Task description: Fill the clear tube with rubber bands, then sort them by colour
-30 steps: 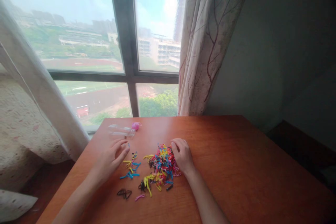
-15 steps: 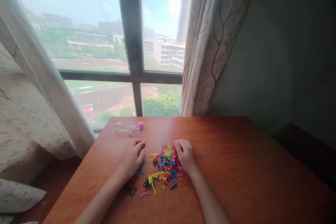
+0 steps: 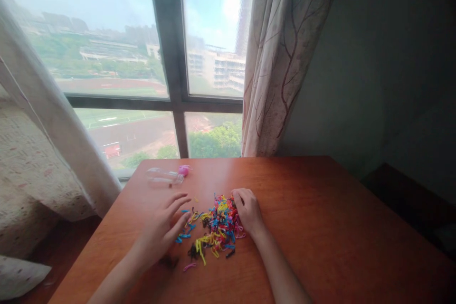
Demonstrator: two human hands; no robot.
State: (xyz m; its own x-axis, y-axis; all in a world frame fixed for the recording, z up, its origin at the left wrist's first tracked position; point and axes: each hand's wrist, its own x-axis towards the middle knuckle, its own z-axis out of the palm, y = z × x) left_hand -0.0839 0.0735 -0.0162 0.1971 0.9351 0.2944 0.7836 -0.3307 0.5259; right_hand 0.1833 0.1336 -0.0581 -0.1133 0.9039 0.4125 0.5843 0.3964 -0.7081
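Note:
A heap of small colourful hair ties [image 3: 223, 221] in yellow, blue, red, pink and black lies on the wooden table. To its left, my left hand [image 3: 169, 221] hovers with fingers and thumb apart and nothing between them. Several blue hair ties [image 3: 183, 236] lie by its thumb, and dark ones [image 3: 169, 261] are partly hidden below the wrist. My right hand [image 3: 249, 211] rests against the heap's right edge, fingers curled together with the thumb alongside. Whatever its fingertips hold is hidden. A single pink hair tie [image 3: 189, 267] lies in front of the heap.
A clear plastic bottle [image 3: 162, 176] with a pink cap [image 3: 183, 170] lies on its side at the table's far left. Behind the table [image 3: 320, 228] stand a window [image 3: 178, 99] and patterned curtains [image 3: 274, 66]. A grey wall is at the right.
My left hand has opened from a closed grip and drawn back a little to the left. More loose hair ties show left of the heap. My right hand keeps its place by the heap.

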